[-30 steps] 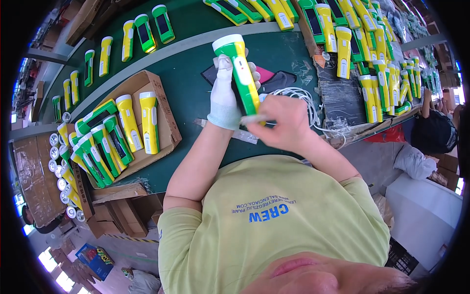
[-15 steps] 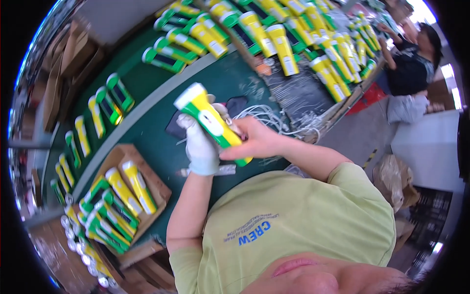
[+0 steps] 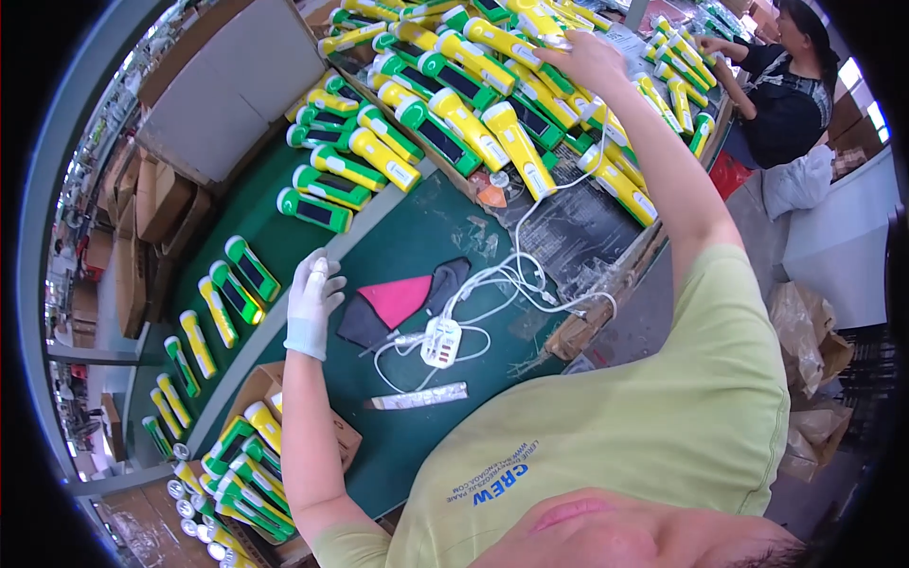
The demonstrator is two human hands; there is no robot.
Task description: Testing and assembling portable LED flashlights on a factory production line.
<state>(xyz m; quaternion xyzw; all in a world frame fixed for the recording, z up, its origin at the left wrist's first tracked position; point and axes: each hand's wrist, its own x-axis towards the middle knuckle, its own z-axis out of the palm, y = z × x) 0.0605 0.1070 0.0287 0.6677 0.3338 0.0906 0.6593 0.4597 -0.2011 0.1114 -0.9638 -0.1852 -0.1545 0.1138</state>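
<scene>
My left hand [image 3: 311, 298], in a white glove, hovers over the green table with nothing in it. Its fingers are apart and slightly curled. My right hand [image 3: 589, 62], bare, reaches far forward to the pile of yellow and green flashlights [image 3: 464, 123]. Its fingers close on the white lens end of a yellow flashlight [image 3: 536, 19] at the pile's far side; the fingertips are partly hidden. Below the pile, a white power strip [image 3: 441, 343] with white cables lies on the table beside a grey and pink cloth [image 3: 396, 301].
A cardboard box [image 3: 347, 440] of flashlights stands at the lower left. Several flashlights [image 3: 197, 343] lie in a row beyond a grey rail. A silvery strip [image 3: 419, 396] lies near my body. At the far right, a co-worker [image 3: 781, 95] handles flashlights.
The flashlight I held between both hands has left the space before me. My right hand has moved forward to the pile; my left hand has drawn away leftward and opened.
</scene>
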